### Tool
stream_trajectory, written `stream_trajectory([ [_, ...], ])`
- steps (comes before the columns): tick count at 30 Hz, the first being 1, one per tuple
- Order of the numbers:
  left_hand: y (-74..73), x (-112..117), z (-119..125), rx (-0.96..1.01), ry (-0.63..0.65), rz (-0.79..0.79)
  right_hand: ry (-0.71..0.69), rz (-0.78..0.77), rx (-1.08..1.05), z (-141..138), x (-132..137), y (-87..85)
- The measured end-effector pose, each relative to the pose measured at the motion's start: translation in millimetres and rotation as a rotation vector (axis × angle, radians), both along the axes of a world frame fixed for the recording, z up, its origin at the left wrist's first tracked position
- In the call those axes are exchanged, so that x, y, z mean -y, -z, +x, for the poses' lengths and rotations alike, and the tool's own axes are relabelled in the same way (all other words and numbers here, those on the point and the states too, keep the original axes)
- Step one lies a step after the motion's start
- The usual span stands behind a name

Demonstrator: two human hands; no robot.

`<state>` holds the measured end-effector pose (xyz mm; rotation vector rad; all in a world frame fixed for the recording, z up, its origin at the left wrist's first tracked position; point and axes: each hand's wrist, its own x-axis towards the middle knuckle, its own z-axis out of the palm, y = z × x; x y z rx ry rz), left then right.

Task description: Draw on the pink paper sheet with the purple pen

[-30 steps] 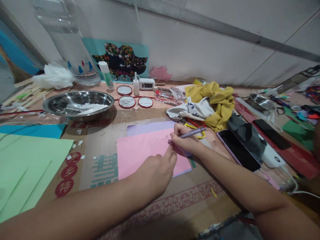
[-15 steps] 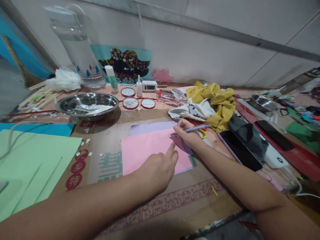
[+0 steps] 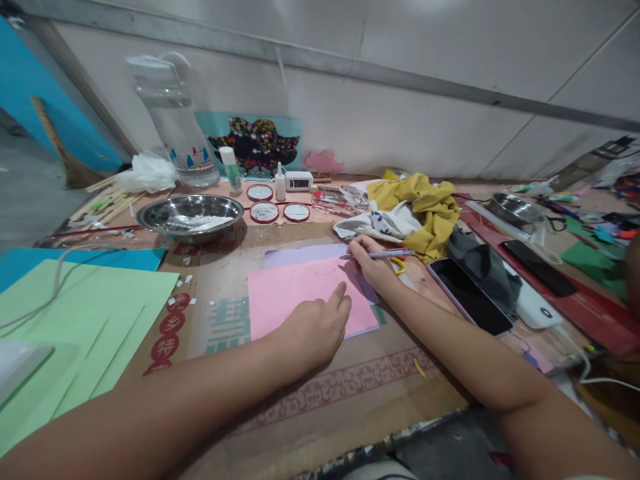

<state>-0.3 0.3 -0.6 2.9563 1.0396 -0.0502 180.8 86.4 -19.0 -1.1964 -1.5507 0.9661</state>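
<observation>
we note the right hand (image 3: pixel 373 268) closed around a purple pen (image 3: pixel 386 254), gripped between thumb and fingers, its tip touching the far right corner of a pink sheet (image 3: pixel 293 300). the left hand (image 3: pixel 313 328) grasps nothing: it rests palm down on the near right part of that sheet, fingers loosely curled, the forefinger stretched toward the right hand, the two near each other but apart. a lilac sheet (image 3: pixel 305 255) shows from under the pink one, just beyond both hands. yellow-handled scissors (image 3: pixel 399 265) lie just behind the right hand, under the pen's barrel. a dark phone (image 3: pixel 467 295) lies right of the right wrist, and a yellow cloth (image 3: pixel 433 207) is heaped beyond it. far left of the left hand lies a green sheet (image 3: pixel 90 320); beyond the left hand, well apart, sits a steel bowl (image 3: pixel 190 217).
</observation>
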Motion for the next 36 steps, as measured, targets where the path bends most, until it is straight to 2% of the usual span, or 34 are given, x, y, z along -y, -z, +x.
stream_trajectory([
  [4, 5.2, 2, 0, -0.019, -0.006, 0.008, 0.083, 0.116, 0.109, -1, 2, -2.5],
  [7, 6.9, 3, 0, -0.028, 0.002, 0.019, 0.128, 0.330, 0.343, 7, -4, -4.1],
  [9, 5.4, 3, 0, -0.019, 0.002, 0.010, 0.131, 0.417, 0.538, 16, -11, -3.4],
  [12, 2.6, 2, 0, -0.020, -0.002, -0.003, 0.124, 0.397, 0.807, 31, -20, -0.7],
  [14, 2.4, 1, 0, -0.027, 0.000, 0.005, 0.120, 0.378, 0.893, 38, -24, 1.6],
  [17, 4.4, 1, 0, -0.030, 0.002, 0.016, 0.140, 0.393, 0.888, 41, -28, 5.5],
  [20, 5.8, 1, 0, -0.019, 0.001, 0.018, 0.153, 0.400, 0.775, 37, -30, 7.6],
  [24, 4.7, 1, -1, -0.019, 0.008, 0.005, 0.173, 0.261, 0.562, 27, -21, -2.6],
  [26, 4.0, 1, -1, -0.016, 0.012, -0.001, 0.091, 0.195, 0.534, 20, -10, -12.5],
  [27, 3.9, 1, -1, -0.012, 0.011, -0.001, -0.020, 0.149, 0.534, 17, -5, -17.4],
  [30, 4.6, 1, -1, -0.006, -0.001, 0.018, -0.186, 0.098, 0.564, 9, 10, -27.6],
  [36, 7.6, 0, -1, -0.009, 0.005, 0.020, -0.239, 0.165, 0.696, 6, 16, -29.1],
])
